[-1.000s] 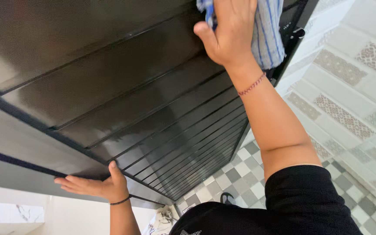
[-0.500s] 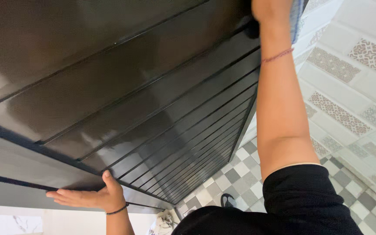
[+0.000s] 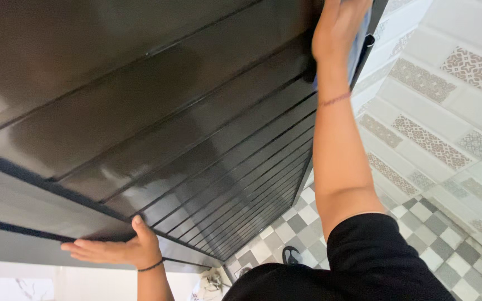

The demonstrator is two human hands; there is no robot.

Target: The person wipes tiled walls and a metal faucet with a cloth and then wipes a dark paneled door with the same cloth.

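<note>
- Dark glossy slats make up the big panelled door point(image 3: 157, 128) that fills most of the view, running away from the camera toward the floor.
- Right hand point(image 3: 338, 30) is raised high at the door's upper edge, palm flat and fingers spread against a blue-striped cloth point(image 3: 360, 47), pressing it onto the panel rather than gripping it.
- Only a strip of the cloth shows, peeking out beside and under that hand along the door's side edge.
- A thin red thread bracelet point(image 3: 335, 100) sits on the wrist just below the hand.
- Left hand point(image 3: 112, 249) lies low, open and flat, fingers stretched out together along the door's near rim, thumb up against the slats; it holds nothing.
- A dark band point(image 3: 150, 267) circles that wrist.
- Beyond the right arm, a patterned tiled wall point(image 3: 447, 111) stands beside the door.
- Below both hands, a grey-and-white checkered floor point(image 3: 419, 223) spreads out, with a dark sandal point(image 3: 291, 255) on it.
</note>
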